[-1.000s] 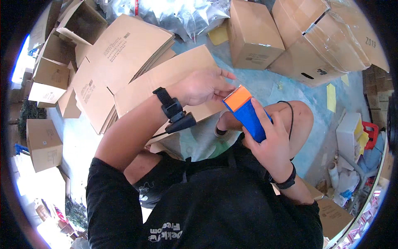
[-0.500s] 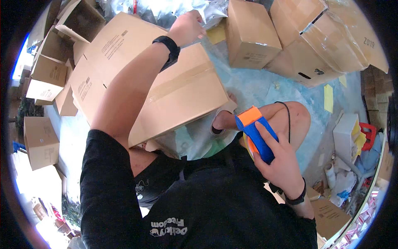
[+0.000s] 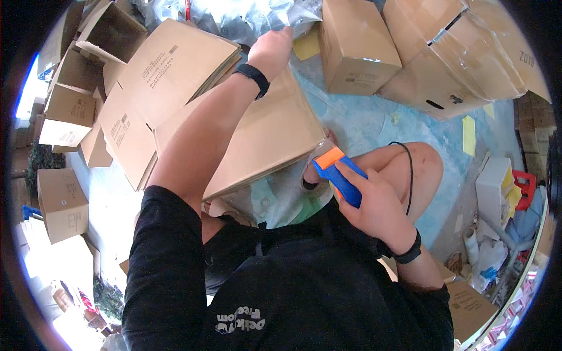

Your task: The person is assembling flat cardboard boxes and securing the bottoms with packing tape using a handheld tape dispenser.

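Blue and orange, that was the tape dispenser (image 3: pixel 353 190), and the right hand (image 3: pixel 380 207) had it firmly, fingers wrapped about its body! Its orange head (image 3: pixel 329 158) pointed towards the near right corner of the brown carton (image 3: pixel 275 131) — just beside that corner, whether touching I couldn't tell. Out at the carton's far right corner was the left hand (image 3: pixel 271 54), fingers curled under, their tips hidden; whether it pinched something or merely met cardboard, there was no telling. The left forearm (image 3: pixel 212 131) lay right across above the carton, a long stretch to control. So what did good handling call for? In my judgement, a level head set square to the carton's right edge, a steady wrist behind the dispenser, and light pressure from the far hand, so that the cardboard didn't buckle. Fingertips belonged well clear of the head's front edge, too. And around it all on the bluish floor (image 3: pixel 363 117) — folded flat cartons (image 3: pixel 146 88) crowding the carton's left edge, silvery plastic bags (image 3: pixel 234 20) beyond its far one!
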`<state>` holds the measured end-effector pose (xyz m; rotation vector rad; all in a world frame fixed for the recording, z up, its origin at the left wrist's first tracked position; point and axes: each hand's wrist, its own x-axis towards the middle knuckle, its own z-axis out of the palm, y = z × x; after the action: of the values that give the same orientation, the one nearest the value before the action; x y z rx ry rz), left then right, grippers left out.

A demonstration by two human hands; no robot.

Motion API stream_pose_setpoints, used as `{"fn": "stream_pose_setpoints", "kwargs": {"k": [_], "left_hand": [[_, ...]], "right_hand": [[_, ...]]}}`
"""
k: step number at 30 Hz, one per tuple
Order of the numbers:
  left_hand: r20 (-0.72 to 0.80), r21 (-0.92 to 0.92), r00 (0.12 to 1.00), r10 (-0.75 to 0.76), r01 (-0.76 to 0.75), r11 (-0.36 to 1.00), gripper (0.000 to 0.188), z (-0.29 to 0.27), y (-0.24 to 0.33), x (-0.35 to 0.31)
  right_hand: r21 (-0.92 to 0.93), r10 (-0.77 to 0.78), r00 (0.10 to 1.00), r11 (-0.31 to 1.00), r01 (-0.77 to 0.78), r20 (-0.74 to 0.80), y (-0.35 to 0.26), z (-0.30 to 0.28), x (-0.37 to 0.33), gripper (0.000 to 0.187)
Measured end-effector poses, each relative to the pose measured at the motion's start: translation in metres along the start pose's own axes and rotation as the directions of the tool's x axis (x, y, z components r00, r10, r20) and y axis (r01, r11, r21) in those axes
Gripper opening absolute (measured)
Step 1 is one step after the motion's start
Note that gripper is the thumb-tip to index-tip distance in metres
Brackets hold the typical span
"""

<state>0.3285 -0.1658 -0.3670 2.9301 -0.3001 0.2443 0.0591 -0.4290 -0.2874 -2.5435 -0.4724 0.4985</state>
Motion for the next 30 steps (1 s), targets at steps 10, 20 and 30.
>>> {"fn": "stream_pose_setpoints", "kwargs": {"k": [10, 20, 30], "left_hand": [[0.556, -0.577, 0.806, -0.204, 0.551, 0.602, 0.044, 0.018, -0.090, -0.008], [0.440, -0.043, 0.874, 0.206, -0.209, 0.977, 0.080, -0.003, 0.021, -0.052], [0.357, 0.149, 0.929, 0.091, -0.153, 0.977, 0.107, -0.017, 0.059, -0.088]], "right_hand": [[0.079, -0.078, 0.996, 0.994, 0.081, -0.037, 0.009, 0.010, 0.028, 0.052], [0.101, 0.046, 0.989, 0.993, -0.061, 0.140, -0.007, -0.023, 0.050, 0.045], [0.701, 0.010, 0.912, 0.636, -0.323, 0.411, 0.057, -0.014, 0.070, 0.047]]}}
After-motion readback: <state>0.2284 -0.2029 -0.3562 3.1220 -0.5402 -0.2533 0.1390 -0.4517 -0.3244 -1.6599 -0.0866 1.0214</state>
